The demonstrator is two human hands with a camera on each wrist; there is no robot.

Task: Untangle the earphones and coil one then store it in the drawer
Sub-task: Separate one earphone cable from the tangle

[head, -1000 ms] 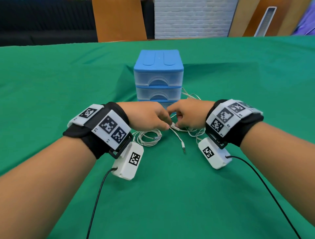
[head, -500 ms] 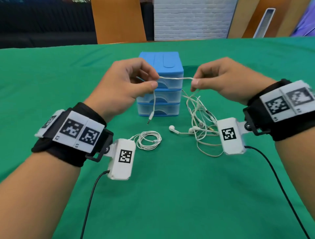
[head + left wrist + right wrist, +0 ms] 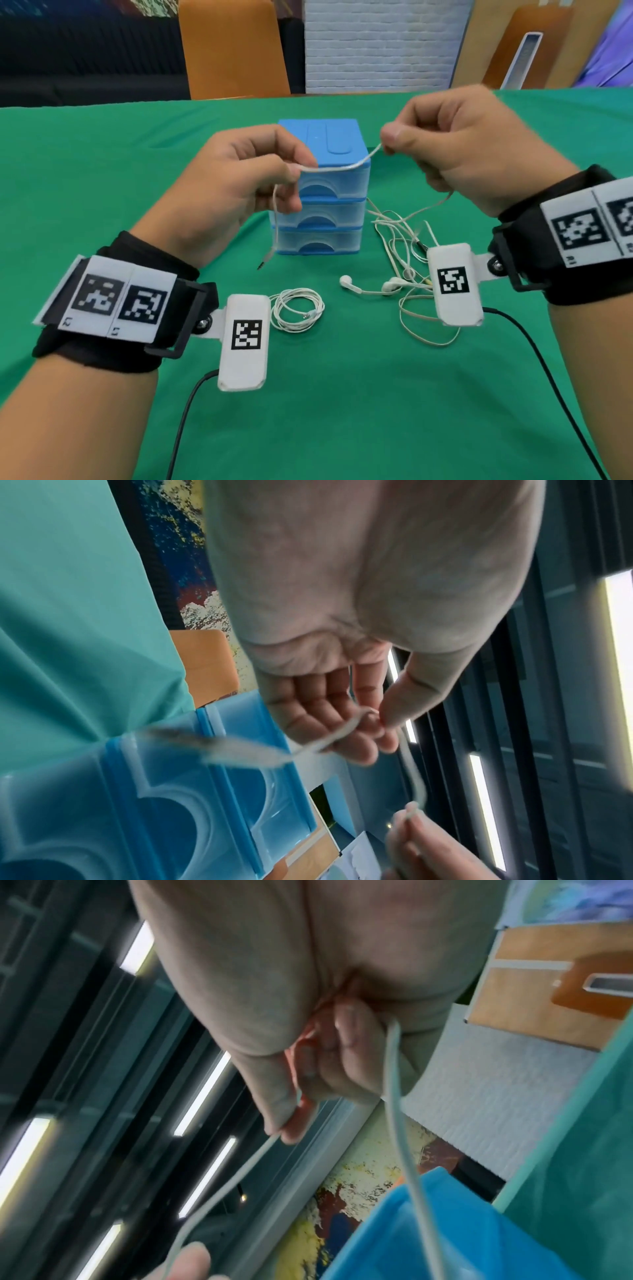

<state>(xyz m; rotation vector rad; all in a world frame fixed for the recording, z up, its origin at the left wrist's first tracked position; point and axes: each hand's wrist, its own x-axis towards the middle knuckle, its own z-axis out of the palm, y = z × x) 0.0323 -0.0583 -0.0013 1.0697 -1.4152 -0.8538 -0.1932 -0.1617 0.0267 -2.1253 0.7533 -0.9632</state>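
Note:
A white earphone cable stretches between my two raised hands in front of the blue three-drawer box. My left hand pinches it between thumb and forefinger, and the plug end hangs below. My right hand pinches the cable higher up; from it the cable drops to a loose tangle with two earbuds on the green cloth. In the left wrist view the left hand pinches the cable. The right wrist view has the right hand pinching the cable.
A second earphone lies coiled on the green tablecloth by my left wrist. All three drawers of the box look closed. Black wrist-camera leads trail toward the near edge. An orange chair stands behind the table.
Both hands rose from the table with the cable pinched between them. Since half a second ago the right hand has moved higher, so the stretched cable now slopes up to the right.

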